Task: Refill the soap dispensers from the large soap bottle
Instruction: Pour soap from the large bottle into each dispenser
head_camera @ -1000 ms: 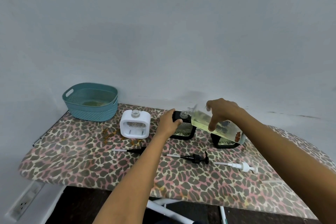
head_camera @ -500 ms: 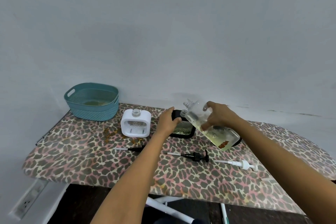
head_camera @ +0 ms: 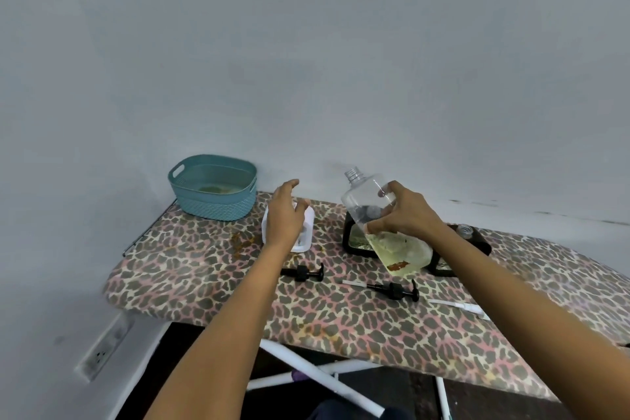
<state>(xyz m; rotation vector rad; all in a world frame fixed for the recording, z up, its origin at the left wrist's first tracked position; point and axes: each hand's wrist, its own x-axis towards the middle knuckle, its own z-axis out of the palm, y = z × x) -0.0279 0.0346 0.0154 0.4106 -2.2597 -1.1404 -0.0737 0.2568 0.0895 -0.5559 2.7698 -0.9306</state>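
My right hand (head_camera: 405,211) grips the clear large soap bottle (head_camera: 385,225), held nearly upright with its open neck tilted up and left and yellowish soap pooled at its base. Behind the bottle stands a black dispenser (head_camera: 353,237); a second black dispenser (head_camera: 472,239) stands to the right, its neck open. My left hand (head_camera: 284,215) hovers with relaxed fingers over the white dispenser (head_camera: 306,235), hiding most of it and holding nothing. Two black pumps (head_camera: 305,272) (head_camera: 395,290) and a white pump (head_camera: 460,307) lie on the board in front.
The leopard-print ironing board (head_camera: 204,269) carries everything. A teal plastic basket (head_camera: 213,186) stands at its back left against the grey wall. A brownish stain (head_camera: 240,242) marks the cover near the white dispenser. A wall socket (head_camera: 102,351) sits low at the left.
My right hand has lifted the large bottle from its pouring tilt over the black dispenser to nearly upright. My left hand has let go of that dispenser and moved left over the white one.
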